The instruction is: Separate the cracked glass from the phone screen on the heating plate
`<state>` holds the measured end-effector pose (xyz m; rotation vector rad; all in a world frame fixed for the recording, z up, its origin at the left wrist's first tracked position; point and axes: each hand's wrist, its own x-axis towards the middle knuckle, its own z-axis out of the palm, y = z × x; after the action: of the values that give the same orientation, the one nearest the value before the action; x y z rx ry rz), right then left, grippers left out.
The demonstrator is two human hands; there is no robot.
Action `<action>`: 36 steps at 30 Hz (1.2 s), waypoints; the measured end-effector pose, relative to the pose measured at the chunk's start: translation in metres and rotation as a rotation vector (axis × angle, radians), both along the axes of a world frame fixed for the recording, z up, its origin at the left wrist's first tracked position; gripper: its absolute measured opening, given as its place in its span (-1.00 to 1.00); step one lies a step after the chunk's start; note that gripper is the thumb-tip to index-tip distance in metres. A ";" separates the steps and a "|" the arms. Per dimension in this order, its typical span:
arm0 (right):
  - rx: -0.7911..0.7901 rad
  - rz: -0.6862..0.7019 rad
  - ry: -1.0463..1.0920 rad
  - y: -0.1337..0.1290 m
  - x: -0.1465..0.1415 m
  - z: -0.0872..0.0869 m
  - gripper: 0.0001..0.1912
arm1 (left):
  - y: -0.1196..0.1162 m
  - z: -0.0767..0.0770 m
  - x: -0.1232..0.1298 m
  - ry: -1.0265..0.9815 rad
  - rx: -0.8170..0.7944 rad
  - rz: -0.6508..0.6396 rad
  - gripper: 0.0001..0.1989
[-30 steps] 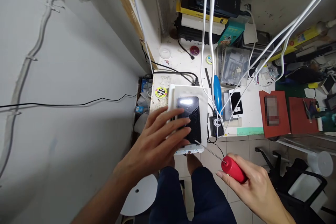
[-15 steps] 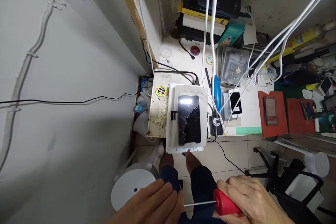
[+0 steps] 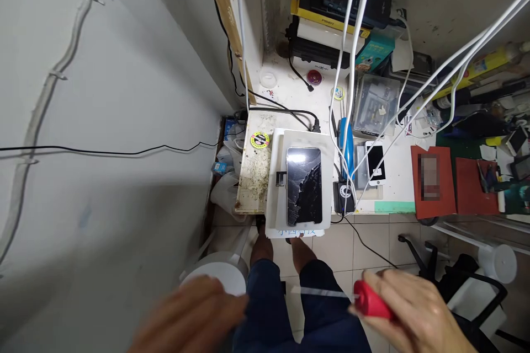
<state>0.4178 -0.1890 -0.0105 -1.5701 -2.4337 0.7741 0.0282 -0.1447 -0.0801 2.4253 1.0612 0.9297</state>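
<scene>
My right hand (image 3: 408,306), at the lower right, is closed around the red handle of what looks like a screwdriver (image 3: 375,300). Its thin metal shaft points left and is smeared by motion. To the left, my left hand (image 3: 190,314) is blurred; its fingers look curled, and whether they hold anything does not show. A gap separates it from the shaft tip. Beyond both hands, a dark-screened phone (image 3: 304,186) lies on a white flat tray or box (image 3: 278,207) at the bench edge. No hand touches the phone.
White cables (image 3: 350,60) hang across the bench (image 3: 252,187). A blue-handled tool (image 3: 346,146), a black adapter (image 3: 344,197) and a white phone (image 3: 375,162) lie right of the tray. Red mats (image 3: 445,198) lie farther right. A white round stool (image 3: 215,276) stands below left.
My left hand has moved left, away from the shaft tip, uncovering the shaft's end. My right hand has shifted slightly right with the screwdriver. The view has shifted a little.
</scene>
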 end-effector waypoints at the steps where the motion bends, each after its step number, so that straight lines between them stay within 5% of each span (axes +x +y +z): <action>1: 0.019 -0.038 -0.011 -0.003 0.005 -0.003 -0.69 | 0.010 0.000 -0.006 0.021 -0.051 0.043 -0.67; 5: -0.016 -0.140 0.060 -0.012 0.002 -0.013 -0.70 | 0.054 -0.010 0.004 -0.032 -0.285 0.155 -0.75; 8: -0.023 -0.148 0.093 -0.011 -0.011 -0.018 -0.73 | 0.079 -0.028 0.033 0.052 -0.342 0.255 -0.56; 12: 0.068 -0.173 0.060 -0.009 -0.018 -0.023 -0.69 | 0.096 -0.055 0.066 0.105 -0.345 0.342 -0.61; 19: 0.118 -0.217 0.114 -0.004 -0.022 -0.024 -0.73 | 0.099 -0.068 0.080 0.071 -0.381 0.316 -0.58; 24: 0.109 -0.237 0.139 -0.002 -0.025 -0.024 -0.74 | 0.100 -0.075 0.078 0.062 -0.416 0.391 -0.79; 36: 0.086 -0.266 0.115 -0.003 -0.022 -0.029 -0.72 | 0.105 -0.084 0.076 -0.067 -0.310 0.393 -0.73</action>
<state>0.3956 -0.1916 -0.0395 -1.7171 -2.0933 0.6816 0.1040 -0.0400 -0.1644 1.9587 1.5621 0.8747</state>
